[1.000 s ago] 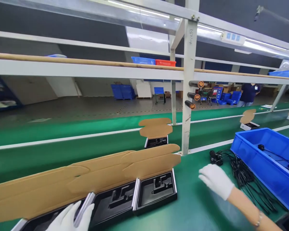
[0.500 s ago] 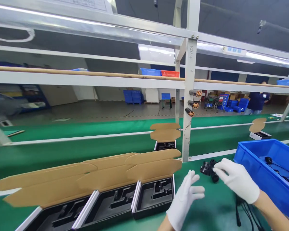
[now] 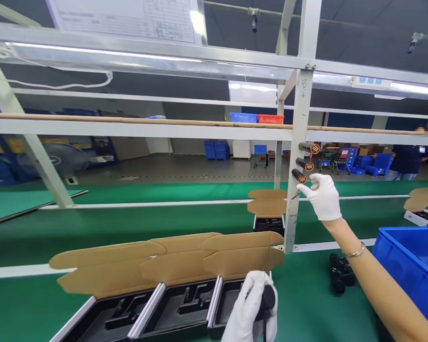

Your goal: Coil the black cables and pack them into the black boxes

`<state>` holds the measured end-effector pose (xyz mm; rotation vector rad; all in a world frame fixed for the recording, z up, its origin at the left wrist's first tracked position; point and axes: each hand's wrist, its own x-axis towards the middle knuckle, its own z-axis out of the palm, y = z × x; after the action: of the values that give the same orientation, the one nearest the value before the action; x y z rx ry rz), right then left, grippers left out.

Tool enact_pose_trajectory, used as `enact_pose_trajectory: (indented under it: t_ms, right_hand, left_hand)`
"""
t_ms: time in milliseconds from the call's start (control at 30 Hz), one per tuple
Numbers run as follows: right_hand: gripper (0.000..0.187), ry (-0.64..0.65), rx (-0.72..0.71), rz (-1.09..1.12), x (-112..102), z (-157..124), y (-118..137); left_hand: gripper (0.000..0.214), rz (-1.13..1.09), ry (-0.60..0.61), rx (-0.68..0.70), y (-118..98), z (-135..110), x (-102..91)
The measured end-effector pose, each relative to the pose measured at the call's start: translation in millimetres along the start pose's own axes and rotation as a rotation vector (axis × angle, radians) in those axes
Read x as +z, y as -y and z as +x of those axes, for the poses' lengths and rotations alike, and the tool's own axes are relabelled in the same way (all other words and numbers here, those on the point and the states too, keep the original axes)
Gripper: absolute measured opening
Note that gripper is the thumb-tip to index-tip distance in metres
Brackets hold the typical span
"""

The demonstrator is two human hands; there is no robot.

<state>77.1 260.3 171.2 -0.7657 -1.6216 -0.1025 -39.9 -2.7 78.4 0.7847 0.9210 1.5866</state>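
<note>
While the black part [image 3: 267, 298] is gripped in the closed left hand [image 3: 251, 308] just over the nearest box [image 3: 230, 292], the right hand [image 3: 323, 195] is raised to the post [image 3: 294, 213], thumb and forefinger nearly shut at the lowest roll [image 3: 299, 177]; whether anything is pinched cannot be told. A light, steady pinch at the roll's end is judged best. Three rolls are counted, three open boxes in front, two more on the belt [image 3: 164, 223], and one bin [image 3: 406, 256].
</note>
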Motion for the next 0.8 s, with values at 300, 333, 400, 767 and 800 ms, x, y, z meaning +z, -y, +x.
enact_pose_trajectory:
  t_ms: [300, 333, 400, 767, 800]
  right_hand:
    - [0.030, -0.010, 0.014, -0.035, -6.6, 6.9, 21.4]
    - [0.030, -0.010, 0.040, -0.002, -15.2, 0.1, 28.8]
    - [0.026, 0.084, 0.000, 0.105, -35.5, -22.9, 47.3]
    - [0.036, 1.142, -0.264, 0.252, -77.7, -146.3, 117.9]
    - [0.035, 1.157, -0.241, 0.255, -78.0, -146.9, 118.5]
  left_hand:
    - [0.030, -0.324, 0.016, -0.106, 16.3, 12.1, -19.4]
    - [0.030, -0.378, 0.022, -0.144, 16.7, 13.6, -21.0]
    - [0.034, -0.450, 0.041, -0.204, 17.8, 16.3, -24.3]
    - [0.054, -0.432, 0.001, -0.362, 29.8, 13.1, -10.9]
    - [0.054, -0.429, 0.013, -0.377, 30.2, 12.2, -10.5]
